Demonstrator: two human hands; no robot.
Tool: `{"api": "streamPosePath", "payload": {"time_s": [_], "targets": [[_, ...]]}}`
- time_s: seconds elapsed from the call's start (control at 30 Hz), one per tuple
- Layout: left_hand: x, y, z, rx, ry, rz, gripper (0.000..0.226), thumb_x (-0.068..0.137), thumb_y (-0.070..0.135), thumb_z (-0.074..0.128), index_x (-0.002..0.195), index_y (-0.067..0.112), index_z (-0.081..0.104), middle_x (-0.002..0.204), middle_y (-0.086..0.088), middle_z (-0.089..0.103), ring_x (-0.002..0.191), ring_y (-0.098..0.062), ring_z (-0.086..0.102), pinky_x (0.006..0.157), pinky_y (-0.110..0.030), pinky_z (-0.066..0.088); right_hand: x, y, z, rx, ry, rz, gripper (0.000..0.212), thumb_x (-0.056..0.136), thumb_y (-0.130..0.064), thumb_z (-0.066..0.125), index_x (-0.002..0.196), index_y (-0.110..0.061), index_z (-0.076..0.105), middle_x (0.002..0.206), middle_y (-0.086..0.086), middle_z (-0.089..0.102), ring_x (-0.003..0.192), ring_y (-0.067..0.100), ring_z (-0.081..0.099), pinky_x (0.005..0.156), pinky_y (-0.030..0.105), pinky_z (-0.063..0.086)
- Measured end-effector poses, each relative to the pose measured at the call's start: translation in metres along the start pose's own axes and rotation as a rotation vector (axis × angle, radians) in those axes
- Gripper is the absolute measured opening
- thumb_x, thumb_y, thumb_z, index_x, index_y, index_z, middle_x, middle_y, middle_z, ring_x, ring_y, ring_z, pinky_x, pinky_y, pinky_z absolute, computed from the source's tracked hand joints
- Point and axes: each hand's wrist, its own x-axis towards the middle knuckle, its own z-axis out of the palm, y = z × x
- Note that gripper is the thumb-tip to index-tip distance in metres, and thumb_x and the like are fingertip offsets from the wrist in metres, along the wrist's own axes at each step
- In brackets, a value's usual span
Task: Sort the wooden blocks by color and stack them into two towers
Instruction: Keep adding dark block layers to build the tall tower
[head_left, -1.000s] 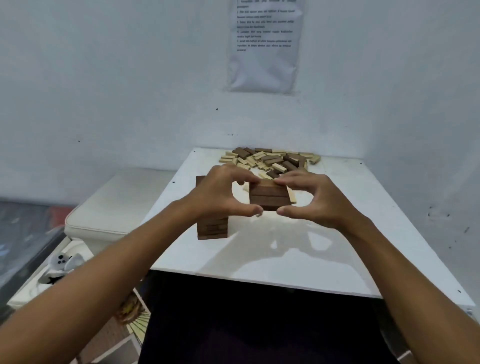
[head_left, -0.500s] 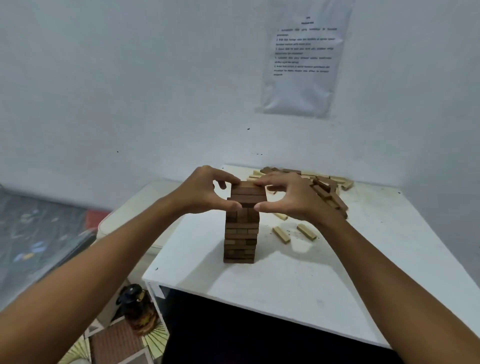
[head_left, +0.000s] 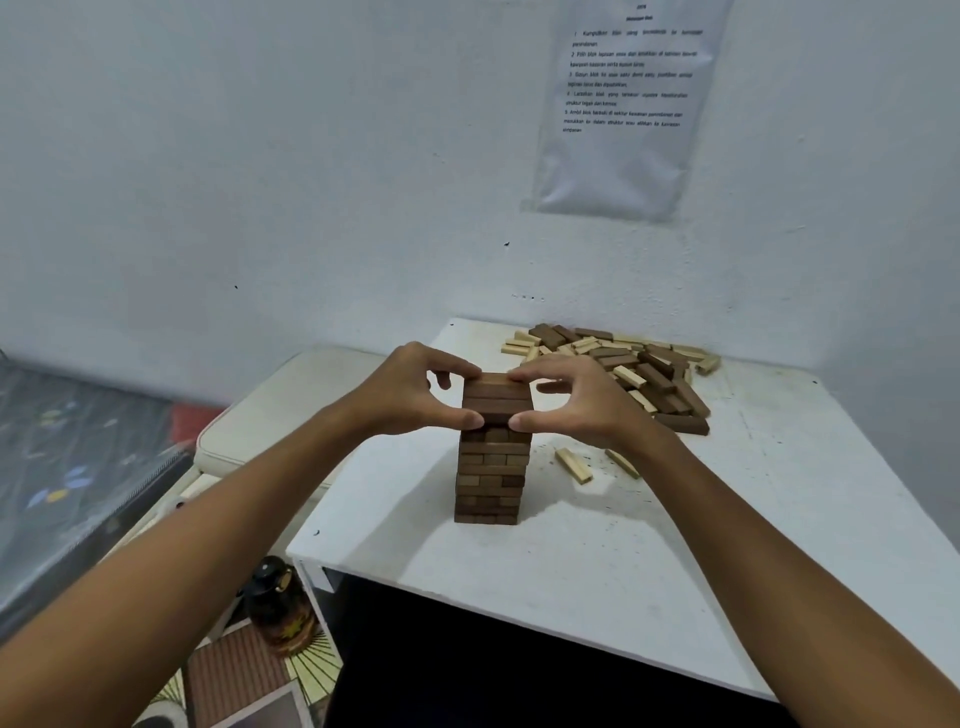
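The top layer of dark blocks is pinched from both sides: the left hand grips its left end, thumb at the near face and fingers curled over the far top edge, while the right hand grips its right end in the same way, thumb low at the front and fingers bent over the top. Both thumbs are pressed against the near side of that layer and nearly meet at its middle.

The layer is seated on top of the dark tower, which is stood upright near the left edge of the tabletop, about midway between its near and far edges. The tower is built of crossed layers of brown blocks.

Just right of the tower, two light blocks are laid flat and apart from each other, the further one partly hidden under the right wrist. A loose pile of mixed blocks, dark and light, is spread along the far edge of the tabletop, towards its far right corner.

Above the pile, a printed sheet is fixed to the white wall. A dark jar is seen on the floor below the near left corner.
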Motion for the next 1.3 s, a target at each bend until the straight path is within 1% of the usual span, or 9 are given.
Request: {"api": "streamPosePath", "payload": {"time_s": [0.23, 0.37, 0.53, 0.8, 0.87, 0.97, 1.1, 1.2, 1.3], "targets": [[-0.0022, -0.0040, 0.0029, -0.022, 0.002, 0.006, 0.080, 0.048, 0.064, 0.071, 0.114, 0.019, 0.072, 0.092, 0.020, 0.065, 0.082, 0.002, 0.056, 0.058, -0.008, 0.039, -0.0003, 0.0011, 0.0012, -0.008, -0.015, 0.009, 0.053, 0.070, -0.023, 0.086, 0.120, -0.018, 0.068, 0.118, -0.007, 0.064, 0.110, 0.002, 0.056, 0.088, 0.015, 0.045], [-0.0023, -0.0051, 0.0040, -0.026, 0.000, -0.002, 0.079, 0.048, 0.063, 0.073, 0.113, 0.019, 0.072, 0.092, 0.022, 0.065, 0.082, 0.003, 0.055, 0.059, -0.007, 0.039, -0.0015, 0.0025, 0.0021, -0.001, -0.030, 0.025, 0.054, 0.070, -0.025, 0.086, 0.121, -0.019, 0.068, 0.121, -0.006, 0.063, 0.112, 0.003, 0.055, 0.090, 0.017, 0.045], [-0.0015, -0.0055, 0.0041, -0.022, -0.004, 0.004, 0.081, 0.047, 0.065, 0.072, 0.114, 0.019, 0.072, 0.095, 0.019, 0.066, 0.085, -0.001, 0.056, 0.058, -0.007, 0.040, -0.0036, 0.0018, 0.0019, 0.008, -0.030, 0.024, 0.054, 0.072, -0.022, 0.085, 0.122, -0.017, 0.067, 0.121, -0.006, 0.062, 0.113, 0.005, 0.055, 0.088, 0.013, 0.044], [-0.0023, -0.0073, 0.0044, -0.031, 0.005, 0.009, 0.077, 0.047, 0.061, 0.077, 0.113, 0.021, 0.072, 0.093, 0.025, 0.064, 0.085, 0.001, 0.056, 0.059, -0.007, 0.039, -0.0043, 0.0027, 0.0028, 0.009, -0.028, 0.023, 0.056, 0.072, -0.021, 0.085, 0.124, -0.017, 0.065, 0.124, -0.003, 0.061, 0.114, 0.009, 0.054, 0.088, 0.015, 0.045], [-0.0026, -0.0073, 0.0043, -0.022, 0.002, 0.006, 0.072, 0.051, 0.053, 0.082, 0.114, 0.020, 0.072, 0.092, 0.025, 0.063, 0.084, 0.002, 0.055, 0.058, -0.007, 0.039, -0.0044, 0.0028, 0.0026, 0.016, -0.029, 0.022, 0.056, 0.072, -0.021, 0.085, 0.124, -0.017, 0.065, 0.125, -0.002, 0.062, 0.115, 0.009, 0.054, 0.090, 0.017, 0.046], [-0.0037, -0.0057, 0.0038, -0.012, 0.004, 0.005, 0.066, 0.055, 0.047, 0.081, 0.114, 0.020, 0.071, 0.089, 0.026, 0.060, 0.080, 0.006, 0.054, 0.057, -0.007, 0.039, -0.0052, 0.0027, 0.0026, 0.019, -0.029, 0.020, 0.057, 0.072, -0.022, 0.085, 0.125, -0.017, 0.066, 0.125, -0.001, 0.063, 0.116, 0.011, 0.055, 0.095, 0.025, 0.049], [-0.0051, -0.0048, 0.0032, -0.010, 0.007, -0.001, 0.066, 0.054, 0.048, 0.082, 0.114, 0.020, 0.071, 0.087, 0.029, 0.059, 0.079, 0.006, 0.054, 0.057, -0.007, 0.038, -0.0065, 0.0025, 0.0030, 0.030, -0.021, 0.020, 0.057, 0.071, -0.022, 0.086, 0.125, -0.018, 0.065, 0.122, -0.004, 0.064, 0.115, 0.007, 0.056, 0.094, 0.025, 0.048], [-0.0060, -0.0034, 0.0029, -0.015, 0.003, -0.008, 0.065, 0.054, 0.046, 0.082, 0.113, 0.020, 0.072, 0.085, 0.028, 0.058, 0.072, 0.009, 0.053, 0.057, -0.007, 0.037, -0.0069, 0.0025, 0.0032, 0.035, -0.016, 0.020, 0.058, 0.071, -0.023, 0.086, 0.125, -0.018, 0.065, 0.121, -0.006, 0.064, 0.112, 0.002, 0.056, 0.090, 0.019, 0.047], [-0.0069, -0.0025, 0.0020, -0.004, -0.008, -0.011, 0.065, 0.055, 0.043, 0.086, 0.114, 0.019, 0.071, 0.085, 0.026, 0.056, 0.069, 0.012, 0.052, 0.057, -0.006, 0.037, -0.0068, 0.0035, 0.0042, 0.036, -0.015, 0.026, 0.057, 0.072, -0.024, 0.085, 0.125, -0.020, 0.065, 0.117, -0.014, 0.060, 0.104, -0.008, 0.054, 0.084, 0.014, 0.046]]}}
